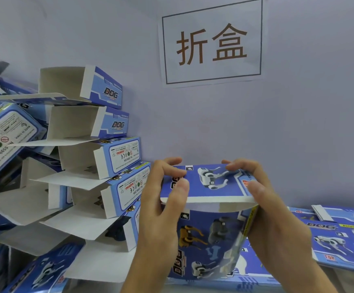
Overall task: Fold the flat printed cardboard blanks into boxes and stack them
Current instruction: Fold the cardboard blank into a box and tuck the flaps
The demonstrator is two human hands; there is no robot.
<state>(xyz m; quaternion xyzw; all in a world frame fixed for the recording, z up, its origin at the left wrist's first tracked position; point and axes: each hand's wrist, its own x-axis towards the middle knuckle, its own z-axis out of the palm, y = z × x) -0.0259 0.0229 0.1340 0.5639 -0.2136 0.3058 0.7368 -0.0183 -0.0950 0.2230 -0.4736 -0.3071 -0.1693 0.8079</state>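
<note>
Box [207, 208] half-formed: left hand [163, 199] and right hand [262, 199] each grip an end, apparently pressing the top flap down; stack [100, 157] left.

Two hands [163, 199] [262, 199], one held box [210, 229], one wall sign [212, 43].

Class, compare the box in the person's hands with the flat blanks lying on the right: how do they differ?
The box is opened into a three-dimensional shape; the blanks lie flat. The box is gripped by the left hand and right hand; the blanks lie untouched. Both carry the same blue robot-dog print.
</note>
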